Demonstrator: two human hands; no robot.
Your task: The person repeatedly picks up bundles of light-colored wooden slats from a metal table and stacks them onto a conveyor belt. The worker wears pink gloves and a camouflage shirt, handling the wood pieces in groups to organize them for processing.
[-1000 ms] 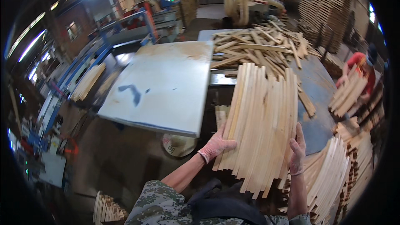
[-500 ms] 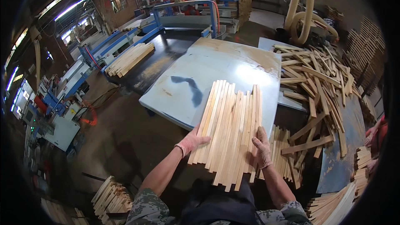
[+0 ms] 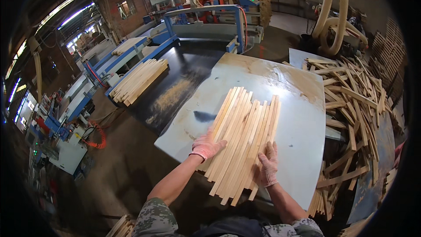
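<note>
**Operator:** Where is my load, and how should I hold it?

**Instructor:** Your bundle of pale, narrow wooden slats [image 3: 244, 138] is at the centre of the frame, over the broad white smooth-topped table [image 3: 300, 160]. Its lower ends project past the near edge; whether it bears on the surface cannot be told. Apply equal inward pressure from both sides, as the middle slats would probably slip first. Support the overhanging ends, and keep the layer flat.

**Operator:** Are my hands correctly posed?

**Instructor:** Your left hand [image 3: 208, 145] in a pink knit glove clasps the left edge: thumb across the top, fingers partly hidden. Your right hand [image 3: 268, 164] in a pale pink knit glove braces the right edge, thumb inward, visible fingers close together and pointing up the frame. Neither hand's underside grip can be told. Both forearms slant inward from the lower edge; hold the wrists firm.
</note>
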